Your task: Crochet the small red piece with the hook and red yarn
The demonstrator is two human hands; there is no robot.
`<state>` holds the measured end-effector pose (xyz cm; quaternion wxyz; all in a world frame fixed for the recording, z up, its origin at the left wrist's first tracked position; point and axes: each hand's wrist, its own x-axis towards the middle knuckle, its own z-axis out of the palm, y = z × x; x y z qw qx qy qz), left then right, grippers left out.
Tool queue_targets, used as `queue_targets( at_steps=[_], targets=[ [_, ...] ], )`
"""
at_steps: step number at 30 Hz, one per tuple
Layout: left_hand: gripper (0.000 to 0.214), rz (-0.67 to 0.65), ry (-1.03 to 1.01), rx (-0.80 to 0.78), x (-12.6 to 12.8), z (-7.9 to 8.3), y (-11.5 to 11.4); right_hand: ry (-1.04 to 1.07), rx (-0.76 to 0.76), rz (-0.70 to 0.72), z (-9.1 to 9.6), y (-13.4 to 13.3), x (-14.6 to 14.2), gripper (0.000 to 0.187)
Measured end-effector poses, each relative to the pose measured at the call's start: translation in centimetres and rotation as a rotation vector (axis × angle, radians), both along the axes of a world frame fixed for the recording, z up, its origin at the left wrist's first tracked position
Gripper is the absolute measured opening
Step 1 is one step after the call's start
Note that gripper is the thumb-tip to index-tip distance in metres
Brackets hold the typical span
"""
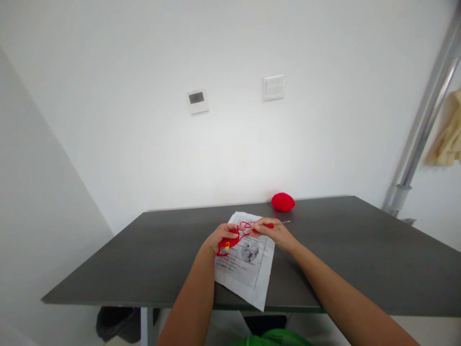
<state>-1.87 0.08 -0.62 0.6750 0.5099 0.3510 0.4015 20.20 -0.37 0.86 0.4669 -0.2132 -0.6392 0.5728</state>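
Observation:
My left hand (219, 237) is closed on a small red crochet piece (230, 241) with a yellow stitch marker (227, 246) clipped to it. My right hand (272, 231) pinches a thin crochet hook (281, 223) whose handle end points right; its tip meets the red yarn loops (246, 226) between the two hands. A strand of red yarn runs back to a red yarn ball (283, 202) at the table's far edge. Both hands hover just above a printed sheet of paper (248, 269) lying on the dark grey table (360, 259).
The paper overhangs the table's near edge. A white wall with a thermostat (198, 101) and a light switch (273, 87) stands behind the table. A metal pole (421, 139) rises at the right. Below the table are a black bin (117, 323) and a green basket (270, 338).

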Motion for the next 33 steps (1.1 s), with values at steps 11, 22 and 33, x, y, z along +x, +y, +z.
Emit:
queue_targets(
  at_steps=[11,22,33],
  targets=[
    [0.045,0.035,-0.042,0.016,1.5,0.4,-0.5,0.126,-0.097,-0.132,-0.6,-0.1,-1.0,0.028],
    [0.054,0.053,-0.063,0.072,2.6,0.1,-0.2,-0.125,0.263,-0.238,-0.5,-0.3,-1.2,0.022],
    [0.053,0.092,-0.049,0.109,3.8,0.6,-0.9,-0.099,0.283,-0.148,-0.1,-0.9,-1.3,0.023]
  ],
)
